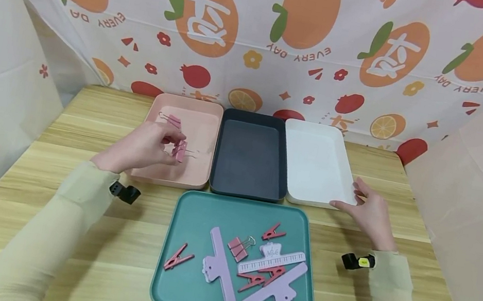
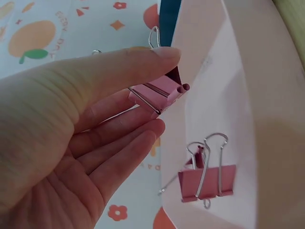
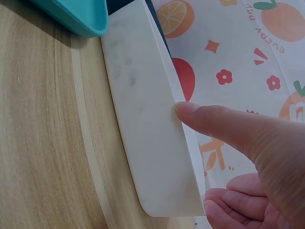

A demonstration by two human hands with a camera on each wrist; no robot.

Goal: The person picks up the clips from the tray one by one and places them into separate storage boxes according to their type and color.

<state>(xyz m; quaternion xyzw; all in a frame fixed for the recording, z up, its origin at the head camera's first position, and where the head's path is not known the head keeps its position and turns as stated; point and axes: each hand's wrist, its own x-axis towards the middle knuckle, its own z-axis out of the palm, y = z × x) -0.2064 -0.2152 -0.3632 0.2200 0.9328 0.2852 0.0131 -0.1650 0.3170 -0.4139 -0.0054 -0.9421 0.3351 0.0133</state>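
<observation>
Over the pink tray (image 1: 192, 179), my left hand (image 1: 144, 144) pinches a pink binder clip (image 2: 159, 93) between thumb and fingers. Other pink binder clips (image 2: 207, 181) with silver wire handles lie inside that tray, partly hidden by the hand in the head view. At the front right corner of the white tray (image 1: 319, 164), my right hand (image 1: 370, 211) holds the edge, thumb on the front rim (image 3: 178, 112) and curled fingers by the side wall. Nothing lies in the white tray.
A black tray (image 1: 251, 160) stands between the pink and white ones. In front, a teal tray (image 1: 242, 210) carries lilac bar clips (image 1: 221, 267), a white ruler-like clip (image 1: 271, 261), red clothespins (image 1: 178, 256) and a pink binder clip (image 1: 239, 249). Printed cloth (image 1: 259, 28) hangs behind.
</observation>
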